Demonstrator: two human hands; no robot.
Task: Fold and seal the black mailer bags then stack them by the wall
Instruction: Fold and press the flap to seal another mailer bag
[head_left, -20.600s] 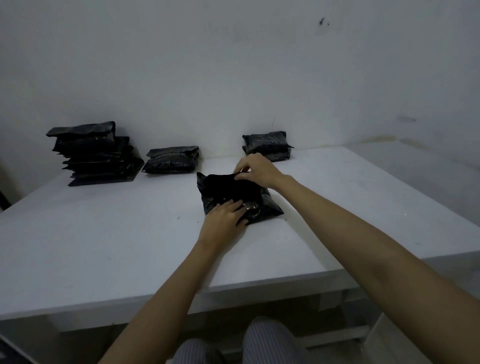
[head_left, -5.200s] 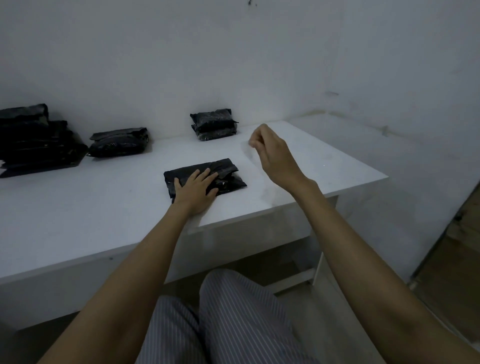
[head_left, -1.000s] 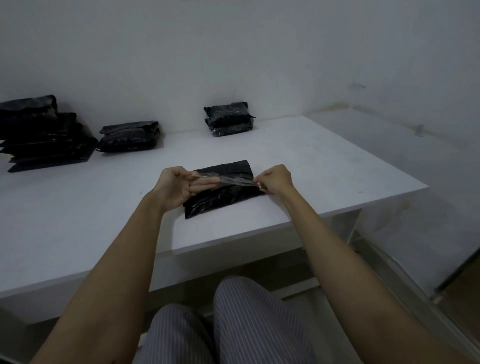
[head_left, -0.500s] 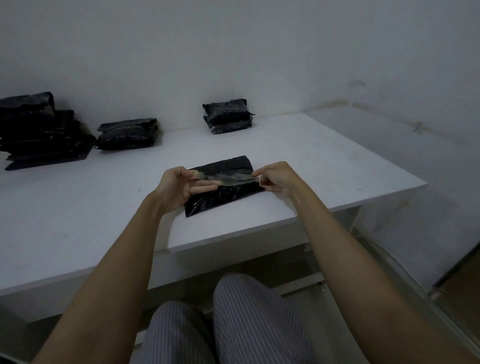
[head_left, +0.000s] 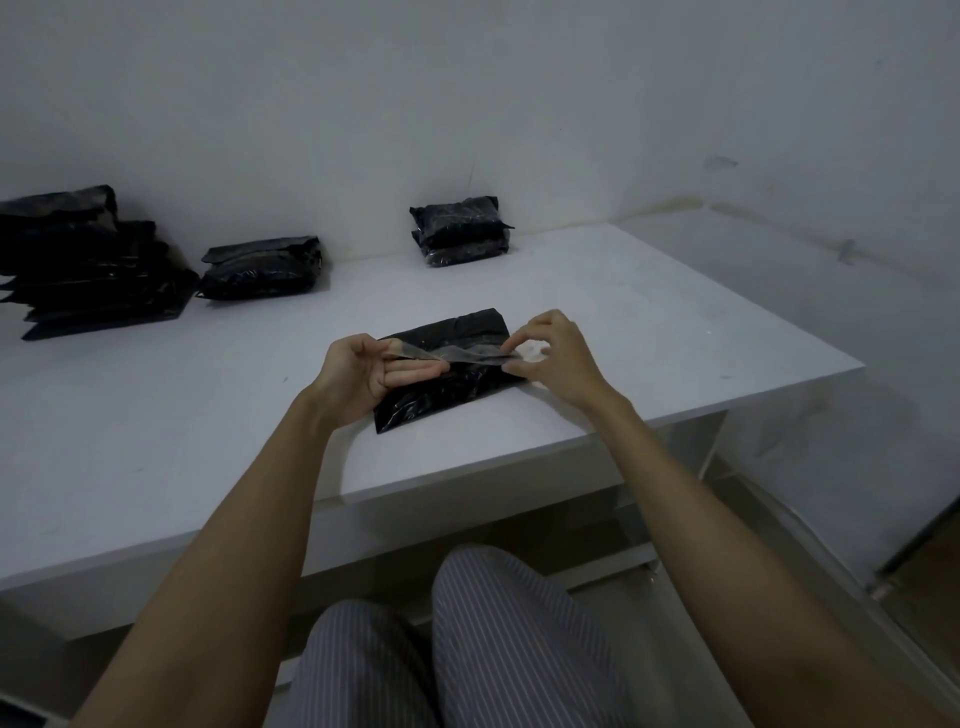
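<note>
A folded black mailer bag (head_left: 441, 387) lies near the front edge of the white table (head_left: 156, 415). Just above it a strip of clear tape (head_left: 452, 355) is stretched between my hands. My left hand (head_left: 363, 371) pinches the tape's left end, and my right hand (head_left: 550, 353) pinches its right end with fingertips. By the wall stands a small stack of sealed black bags (head_left: 460, 228).
A tall pile of black bags (head_left: 88, 260) sits at the far left by the wall, with a lower pile (head_left: 260, 267) next to it. The table's right corner (head_left: 852, 364) lies close to my right hand. My striped trouser legs (head_left: 457, 639) show below the table.
My right hand has lifted slightly and its fingers have spread while still pinching the tape. The left hand and the bag have stayed where they were.
</note>
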